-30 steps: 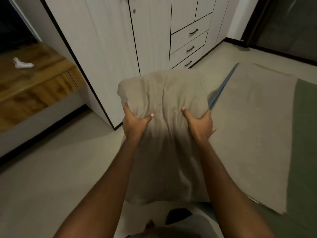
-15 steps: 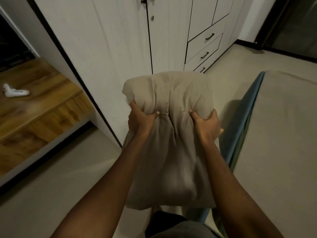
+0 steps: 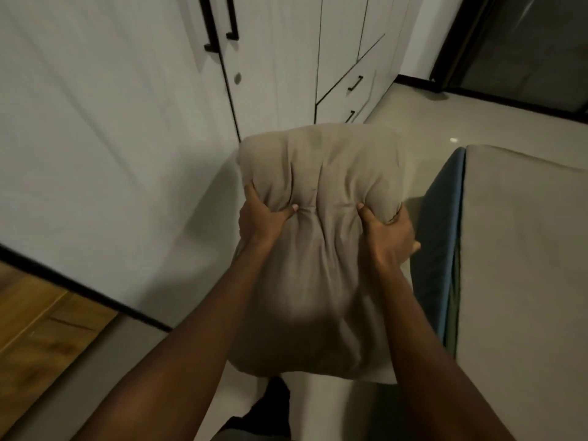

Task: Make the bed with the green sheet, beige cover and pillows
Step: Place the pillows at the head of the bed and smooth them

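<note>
Both hands, left hand (image 3: 264, 218) and right hand (image 3: 386, 230), are gripping a beige pillow (image 3: 318, 243) in the air beside the bed (image 3: 445, 249). The beige cover (image 3: 521, 265) is lying spread; pillow placement seems left.

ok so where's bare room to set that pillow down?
Best patch: the beige cover, bare in view from the blue mattress side to the frame's right edge. Also bare: the floor ahead, between the wardrobe and the bed's far end. Tight: the gap between wardrobe and mattress side, filled by the pillow gripped in the left hand and right hand.
</note>
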